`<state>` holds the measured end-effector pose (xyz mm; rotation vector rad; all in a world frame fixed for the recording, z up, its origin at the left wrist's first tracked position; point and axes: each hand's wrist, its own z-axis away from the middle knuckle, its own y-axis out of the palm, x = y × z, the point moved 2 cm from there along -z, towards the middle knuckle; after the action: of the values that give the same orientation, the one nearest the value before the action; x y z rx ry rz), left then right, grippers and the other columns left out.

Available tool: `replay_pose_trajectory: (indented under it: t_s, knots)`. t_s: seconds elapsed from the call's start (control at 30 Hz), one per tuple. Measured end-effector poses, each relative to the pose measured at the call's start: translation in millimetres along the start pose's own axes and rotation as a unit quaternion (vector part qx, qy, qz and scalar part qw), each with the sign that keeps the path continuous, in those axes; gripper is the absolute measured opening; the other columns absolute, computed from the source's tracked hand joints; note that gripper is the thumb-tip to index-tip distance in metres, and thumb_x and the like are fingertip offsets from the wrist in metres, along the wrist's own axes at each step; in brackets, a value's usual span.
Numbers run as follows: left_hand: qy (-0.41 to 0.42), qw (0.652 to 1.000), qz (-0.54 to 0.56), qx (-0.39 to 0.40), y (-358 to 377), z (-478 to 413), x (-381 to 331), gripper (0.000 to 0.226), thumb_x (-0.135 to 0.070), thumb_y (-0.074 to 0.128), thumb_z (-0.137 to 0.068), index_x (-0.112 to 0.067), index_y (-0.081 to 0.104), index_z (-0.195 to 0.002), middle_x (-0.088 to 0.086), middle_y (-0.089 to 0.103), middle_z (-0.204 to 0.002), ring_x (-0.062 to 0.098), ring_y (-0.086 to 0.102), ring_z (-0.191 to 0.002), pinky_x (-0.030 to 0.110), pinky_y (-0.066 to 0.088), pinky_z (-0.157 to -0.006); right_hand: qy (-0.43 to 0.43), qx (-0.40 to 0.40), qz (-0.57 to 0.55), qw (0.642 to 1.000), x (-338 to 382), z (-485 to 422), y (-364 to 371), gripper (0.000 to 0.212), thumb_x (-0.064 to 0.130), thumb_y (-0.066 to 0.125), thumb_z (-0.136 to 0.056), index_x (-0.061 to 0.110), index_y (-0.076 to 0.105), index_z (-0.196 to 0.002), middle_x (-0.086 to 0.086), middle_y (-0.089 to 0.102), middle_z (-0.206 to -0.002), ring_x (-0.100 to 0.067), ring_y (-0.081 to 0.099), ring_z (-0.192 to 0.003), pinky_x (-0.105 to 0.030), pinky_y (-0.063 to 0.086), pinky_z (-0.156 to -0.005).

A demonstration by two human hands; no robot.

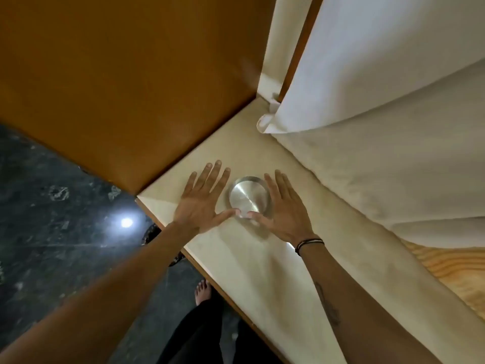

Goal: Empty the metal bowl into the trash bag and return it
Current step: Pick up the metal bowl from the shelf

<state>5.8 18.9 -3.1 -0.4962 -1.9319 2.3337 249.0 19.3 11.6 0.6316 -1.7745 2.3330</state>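
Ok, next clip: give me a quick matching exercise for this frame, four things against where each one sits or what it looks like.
Things:
1. round shiny metal bowl
2. left hand
3. right hand
4. dark speckled stone floor

Descriptions:
A. black cord bracelets at its wrist
B. reflects a bright round light
C. on the cream shelf top, between both hands
D. fingers spread, flat on the shelf, thumb reaching the bowl's near rim

Pairs: 1-C, 2-D, 3-A, 4-B

Bare arms – wristbands (309,245) (right), black trousers (194,334).
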Motion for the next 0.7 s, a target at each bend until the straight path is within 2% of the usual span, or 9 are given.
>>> replay_pose_trajectory:
  t_s: [0.07,0.13,0.23,0.3,0.4,0.47,0.53,0.6,0.7]
  knots:
    - [0.000,0.999,0.027,0.019,10,-2,-1,0.116,-0.095,0.011,-0.086,-0.018,0.004,-0.173,0.008,-0.002,-0.182,0.027,0.003,-0.169,0.053,0.013,-0.135,-0.005,0.014,-0.007,1.000,-4,-2,8,0.127,0.094,0.056,-0.081,0.019,0.013,-0.173,-0.013,0.012,-0.183,-0.028,0.012,-0.170,-0.044,0.027,-0.134]
    - [0.008,0.999,0.034,0.012,24,-4,-2,0.118,-0.093,0.025,-0.087,-0.015,0.003,-0.173,0.005,-0.002,-0.182,0.023,0.001,-0.169,0.048,0.012,-0.136,0.011,0.037,-0.029,0.999,-11,-2,14,0.132,0.090,0.070,-0.078,0.020,0.011,-0.174,-0.009,0.014,-0.183,-0.024,0.015,-0.170,-0.042,0.030,-0.132]
    - [0.017,0.996,0.081,0.029,38,-9,-5,0.120,-0.085,0.048,-0.089,-0.014,-0.002,-0.172,-0.001,-0.003,-0.182,0.018,-0.005,-0.168,0.038,0.010,-0.136,0.012,0.066,-0.053,0.996,-20,-4,25,0.131,0.071,0.083,-0.081,0.023,0.004,-0.175,0.001,0.011,-0.184,-0.018,0.019,-0.169,-0.043,0.037,-0.131]
    - [0.020,0.993,0.112,0.022,40,-12,-9,0.118,-0.074,0.061,-0.090,-0.015,0.003,-0.173,-0.003,0.005,-0.182,0.013,-0.004,-0.167,0.033,0.017,-0.131,0.013,0.065,-0.061,0.996,-22,-6,26,0.127,0.056,0.088,-0.084,0.025,0.004,-0.175,0.005,0.014,-0.183,-0.018,0.025,-0.167,-0.045,0.045,-0.125]
    - [-0.007,0.980,0.197,0.006,41,-14,-16,0.113,-0.055,0.079,-0.087,-0.017,0.015,-0.172,-0.005,0.020,-0.179,0.009,0.005,-0.164,0.030,0.029,-0.126,0.038,0.048,-0.113,0.992,-20,-8,29,0.124,0.051,0.091,-0.082,0.028,0.011,-0.174,0.008,0.023,-0.181,-0.018,0.036,-0.162,-0.042,0.049,-0.121]
    - [-0.043,0.957,0.285,0.025,40,-15,-15,0.113,-0.043,0.089,-0.082,-0.022,0.022,-0.171,-0.005,0.030,-0.176,0.014,0.021,-0.165,0.037,0.034,-0.129,0.060,0.049,-0.160,0.984,-19,-9,29,0.124,0.046,0.095,-0.079,0.030,0.015,-0.174,0.007,0.032,-0.177,-0.018,0.042,-0.157,-0.038,0.047,-0.121]
    - [-0.077,0.923,0.375,0.046,33,-15,-15,0.113,-0.037,0.096,-0.075,-0.029,0.031,-0.168,-0.008,0.044,-0.169,0.016,0.041,-0.157,0.039,0.042,-0.125,0.085,0.048,-0.218,0.971,-17,-6,23,0.123,0.036,0.099,-0.075,0.029,0.024,-0.172,0.008,0.042,-0.170,-0.018,0.048,-0.151,-0.034,0.044,-0.121]
    - [-0.093,0.878,0.465,0.064,24,-15,-17,0.114,-0.027,0.099,-0.070,-0.029,0.037,-0.165,-0.010,0.055,-0.158,0.016,0.054,-0.146,0.034,0.047,-0.120,0.109,0.046,-0.277,0.954,-15,-2,14,0.119,0.022,0.102,-0.071,0.025,0.034,-0.169,0.018,0.052,-0.152,-0.015,0.054,-0.140,-0.033,0.044,-0.121]
    - [-0.099,0.839,0.530,0.073,3,-18,-20,0.115,-0.016,0.102,-0.066,-0.022,0.041,-0.164,-0.009,0.059,-0.152,0.013,0.057,-0.142,0.023,0.046,-0.114,0.118,0.024,-0.325,0.938,-10,5,-3,0.107,0.013,0.103,-0.067,0.030,0.051,-0.159,0.034,0.059,-0.124,0.006,0.063,-0.117,-0.028,0.051,-0.114]
